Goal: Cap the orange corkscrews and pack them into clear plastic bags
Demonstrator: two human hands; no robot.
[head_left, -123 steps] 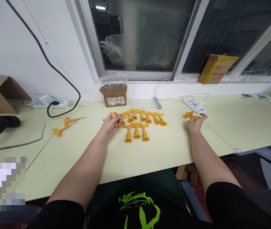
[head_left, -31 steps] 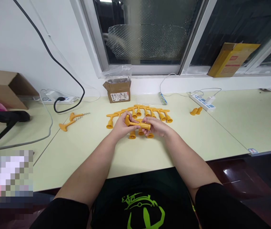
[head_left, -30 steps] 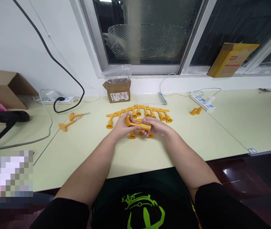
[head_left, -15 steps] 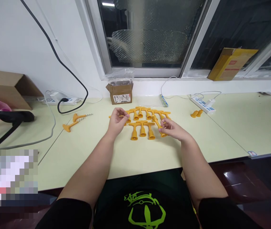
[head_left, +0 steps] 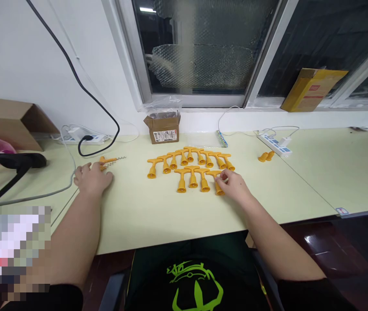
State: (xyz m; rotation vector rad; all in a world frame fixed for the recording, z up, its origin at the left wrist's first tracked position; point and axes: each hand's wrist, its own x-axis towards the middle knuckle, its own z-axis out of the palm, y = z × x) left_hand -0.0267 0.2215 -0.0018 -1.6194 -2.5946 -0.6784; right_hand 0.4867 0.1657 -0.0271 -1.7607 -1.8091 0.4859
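Left hand: over the near corkscrew; we cannot tell its grip.
Far corkscrew: just beyond that hand, screw pointing right.
Right hand: pinching the front row's rightmost sleeved corkscrew.

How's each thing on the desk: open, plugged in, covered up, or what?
Middle corkscrews: capped, right hand touching one
Left corkscrews: uncapped, one partly under the left hand
Two right caps: loose
Small box: open
Black plug: plugged in
Right charger: plugged in
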